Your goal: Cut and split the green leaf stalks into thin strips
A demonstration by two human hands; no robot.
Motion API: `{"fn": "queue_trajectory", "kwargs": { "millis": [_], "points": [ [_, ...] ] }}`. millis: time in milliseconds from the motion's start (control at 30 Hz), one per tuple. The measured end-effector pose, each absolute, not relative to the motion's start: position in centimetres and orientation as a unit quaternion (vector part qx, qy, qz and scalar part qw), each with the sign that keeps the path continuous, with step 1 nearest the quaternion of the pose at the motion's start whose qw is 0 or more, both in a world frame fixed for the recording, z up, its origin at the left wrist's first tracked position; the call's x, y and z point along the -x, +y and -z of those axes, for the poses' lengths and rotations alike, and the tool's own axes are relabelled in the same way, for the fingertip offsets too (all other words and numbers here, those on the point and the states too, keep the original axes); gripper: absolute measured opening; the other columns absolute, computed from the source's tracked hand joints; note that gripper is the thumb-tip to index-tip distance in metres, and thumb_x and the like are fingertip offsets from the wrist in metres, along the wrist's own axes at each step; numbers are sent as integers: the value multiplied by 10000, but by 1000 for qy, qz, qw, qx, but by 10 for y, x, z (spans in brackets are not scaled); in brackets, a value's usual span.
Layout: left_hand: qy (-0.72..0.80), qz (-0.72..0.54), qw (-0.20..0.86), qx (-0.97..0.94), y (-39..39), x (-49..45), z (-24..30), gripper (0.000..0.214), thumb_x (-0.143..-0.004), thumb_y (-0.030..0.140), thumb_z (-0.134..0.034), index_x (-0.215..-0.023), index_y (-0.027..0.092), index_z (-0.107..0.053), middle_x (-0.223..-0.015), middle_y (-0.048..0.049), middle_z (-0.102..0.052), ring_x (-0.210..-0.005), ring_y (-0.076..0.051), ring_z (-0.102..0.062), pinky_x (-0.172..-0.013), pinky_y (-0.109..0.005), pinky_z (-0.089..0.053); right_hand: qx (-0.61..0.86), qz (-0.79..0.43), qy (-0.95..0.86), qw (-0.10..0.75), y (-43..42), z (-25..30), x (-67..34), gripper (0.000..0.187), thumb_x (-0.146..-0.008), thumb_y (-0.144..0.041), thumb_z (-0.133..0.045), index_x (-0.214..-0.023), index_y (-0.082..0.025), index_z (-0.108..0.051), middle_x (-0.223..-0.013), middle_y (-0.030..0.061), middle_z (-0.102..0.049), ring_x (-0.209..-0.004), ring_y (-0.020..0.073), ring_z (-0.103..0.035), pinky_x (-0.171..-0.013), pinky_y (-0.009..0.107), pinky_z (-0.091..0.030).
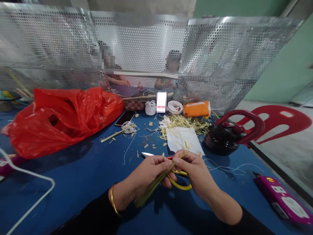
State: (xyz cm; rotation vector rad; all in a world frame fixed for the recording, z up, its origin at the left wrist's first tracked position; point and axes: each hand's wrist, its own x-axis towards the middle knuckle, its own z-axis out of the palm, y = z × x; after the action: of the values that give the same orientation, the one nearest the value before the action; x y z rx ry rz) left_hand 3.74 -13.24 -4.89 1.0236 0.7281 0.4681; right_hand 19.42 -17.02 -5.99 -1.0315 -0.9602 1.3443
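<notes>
My left hand [144, 178] and my right hand [193, 169] meet above the blue table [85, 173], both pinched on a green leaf strip [154, 186] that runs down-left under my left palm. Scissors with yellow handles [179, 184] lie on the table just beneath my hands, their blade tip [146, 154] poking out to the left. A gold bangle sits on my left wrist.
A red plastic bag [61, 117] lies at left, a phone [125, 117] and thread rolls [150, 107] behind it. A pile of leaf scraps [186, 122], white paper [184, 140], a dark kettle with a red handle [230, 135] and a magenta power strip [283, 200] are at right. Two people sit beyond the perforated metal screen [220, 58].
</notes>
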Motion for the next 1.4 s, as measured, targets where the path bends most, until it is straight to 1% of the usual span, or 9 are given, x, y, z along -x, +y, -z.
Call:
{"fn": "queue_trajectory", "kwargs": {
  "millis": [133, 300, 367, 500, 700, 833, 1067, 1233, 1400],
  "points": [
    [346, -225, 798, -440, -132, -36, 52, 306, -688, 378, -747, -807, 112, -655, -674, -34, -674, -490, -77, -579, -535, -194, -441, 448, -576, -407, 549, -170, 63, -194, 180, -705, -294, -762, -645, -167, -648, -554, -34, -571, -530, 89, -483, -539, 222, -365],
    [347, -246, 793, -436, -133, -36, 54, 281, -683, 359, -752, -774, 110, -659, -634, -28, -666, -481, -70, -561, -538, -195, -443, 464, -574, -401, 542, -171, 64, -193, 156, -687, -283, -774, -643, -173, -673, -580, -27, -592, -551, 93, -479, -556, 222, -376],
    [350, -257, 793, -427, -133, -37, 53, 251, -673, 329, -759, -740, 113, -653, -621, -23, -660, -485, -68, -557, -539, -191, -440, 466, -579, -396, 539, -171, 63, -194, 154, -684, -307, -778, -726, -177, -706, -609, -21, -601, -561, 99, -488, -576, 232, -399],
    [367, -286, 785, -409, -133, -36, 50, 208, -663, 290, -754, -683, 123, -631, -593, -14, -651, -482, -69, -553, -535, -188, -433, 453, -598, -378, 542, -168, 58, -200, 286, -769, -431, -692, -904, -180, -702, -630, -12, -596, -582, 107, -520, -613, 244, -429],
    [378, -295, 760, -439, -136, -39, 47, 205, -665, 293, -741, -681, 120, -634, -589, -27, -660, -496, -80, -561, -550, -199, -442, 476, -575, -410, 523, -167, 56, -200, 209, -690, -338, -770, -766, -168, -675, -591, -21, -601, -562, 98, -514, -599, 235, -417],
    [398, -276, 754, -443, -138, -38, 47, 198, -666, 301, -731, -685, 120, -653, -601, -38, -674, -493, -85, -562, -546, -205, -441, 500, -542, -433, 519, -169, 55, -198, 208, -695, -348, -751, -685, -160, -662, -536, -28, -574, -533, 99, -492, -559, 234, -389],
    [388, -256, 714, -524, -134, -37, 46, 207, -702, 311, -693, -760, 116, -725, -660, -55, -705, -543, -108, -575, -588, -228, -453, 503, -544, -422, 522, -171, 57, -194, 227, -659, -352, -772, -653, -163, -647, -564, -22, -583, -545, 105, -494, -554, 240, -380],
    [392, -249, 668, -582, -133, -39, 43, 195, -721, 306, -663, -691, 123, -724, -620, -47, -694, -561, -128, -573, -615, -247, -443, 502, -545, -423, 523, -170, 59, -194, 233, -655, -360, -780, -651, -160, -661, -556, -15, -604, -549, 116, -525, -566, 249, -409],
    [411, -298, 719, -476, -128, -41, 36, 223, -695, 341, -714, -737, 122, -703, -689, -55, -697, -649, -137, -605, -677, -246, -444, 482, -552, -363, 575, -166, 60, -200, 331, -725, -445, -727, -901, -168, -683, -728, 20, -671, -634, 130, -602, -649, 264, -473]
  ]
}}
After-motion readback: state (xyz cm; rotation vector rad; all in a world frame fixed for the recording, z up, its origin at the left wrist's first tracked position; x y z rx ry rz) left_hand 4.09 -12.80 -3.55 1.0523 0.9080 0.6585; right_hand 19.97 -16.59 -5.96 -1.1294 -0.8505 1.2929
